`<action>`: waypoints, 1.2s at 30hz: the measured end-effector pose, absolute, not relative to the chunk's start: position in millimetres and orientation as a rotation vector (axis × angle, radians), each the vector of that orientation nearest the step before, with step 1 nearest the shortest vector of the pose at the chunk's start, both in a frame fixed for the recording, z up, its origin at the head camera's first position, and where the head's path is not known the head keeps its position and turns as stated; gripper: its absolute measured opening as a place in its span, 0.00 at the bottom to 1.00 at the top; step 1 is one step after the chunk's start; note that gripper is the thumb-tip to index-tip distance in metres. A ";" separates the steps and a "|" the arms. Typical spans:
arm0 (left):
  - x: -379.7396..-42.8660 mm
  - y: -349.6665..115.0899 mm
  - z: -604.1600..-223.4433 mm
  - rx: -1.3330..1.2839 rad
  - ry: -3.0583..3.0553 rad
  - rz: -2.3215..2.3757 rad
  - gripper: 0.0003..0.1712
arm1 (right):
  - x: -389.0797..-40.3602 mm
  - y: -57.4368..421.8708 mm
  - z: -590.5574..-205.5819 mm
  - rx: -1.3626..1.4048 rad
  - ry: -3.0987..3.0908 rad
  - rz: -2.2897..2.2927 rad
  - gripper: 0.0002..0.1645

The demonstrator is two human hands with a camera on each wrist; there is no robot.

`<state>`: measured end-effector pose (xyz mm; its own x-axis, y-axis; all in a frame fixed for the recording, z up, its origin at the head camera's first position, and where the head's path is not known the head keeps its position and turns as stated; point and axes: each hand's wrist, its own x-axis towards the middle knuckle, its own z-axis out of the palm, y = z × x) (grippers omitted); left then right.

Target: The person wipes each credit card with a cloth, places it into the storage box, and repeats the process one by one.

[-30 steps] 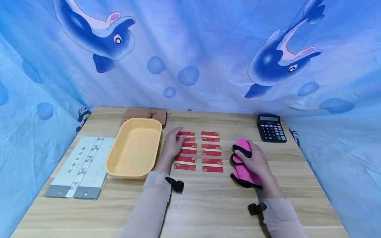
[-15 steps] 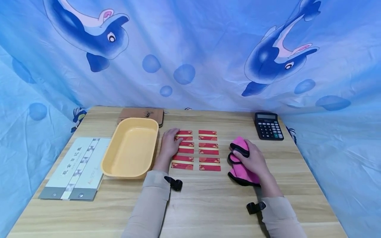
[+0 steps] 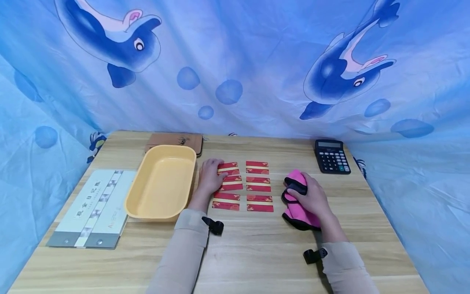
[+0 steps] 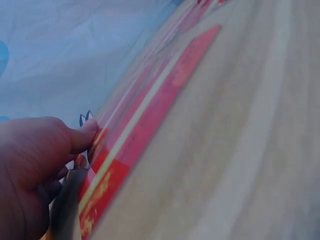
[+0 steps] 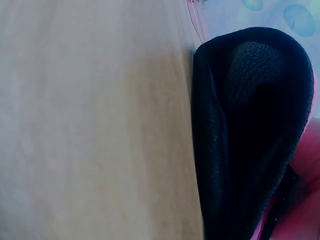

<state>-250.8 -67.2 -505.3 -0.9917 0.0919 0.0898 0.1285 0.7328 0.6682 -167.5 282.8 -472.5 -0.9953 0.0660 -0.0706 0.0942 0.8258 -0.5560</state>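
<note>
Red-and-gold cards lie in two columns of three. My left hand (image 3: 210, 176) is at the left column, thumb and fingers pinching the left edge of the far card (image 3: 228, 166); the middle card (image 3: 231, 183) lies right by the thumb. Both sit slightly tilted. In the left wrist view, the thumb tip meets the end of a card (image 4: 135, 132), with the other fingers curled below. My right hand (image 3: 315, 197) grips a pink fabric item (image 3: 299, 210) with black edging and straps. Its dark, fleecy opening (image 5: 255, 95) faces the right wrist camera.
A yellow plastic tray (image 3: 163, 212) stands left of the left hand, partly over a grey-and-white folder (image 3: 97, 208). Behind it lies a brown notebook (image 3: 176, 139). A black calculator (image 3: 332, 157) rests at the back right. A blue dolphin curtain (image 3: 264, 61) hangs beyond the table.
The far and middle cards of the left column have shifted slightly right and turned askew under the left hand. The right hand keeps its grip on the pink item. The head view has shifted slightly.
</note>
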 end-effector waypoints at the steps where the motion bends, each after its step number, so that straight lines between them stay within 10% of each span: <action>1: -251.2 -66.6 -503.9 -0.182 -2.885 -1.111 0.29 | -167.7 282.8 -472.8 0.128 2.961 -0.901 0.54; 36: -221.5 -35.9 -488.6 -0.016 -2.383 -1.819 0.27 | -172.1 284.4 -471.3 0.328 2.836 -1.021 0.60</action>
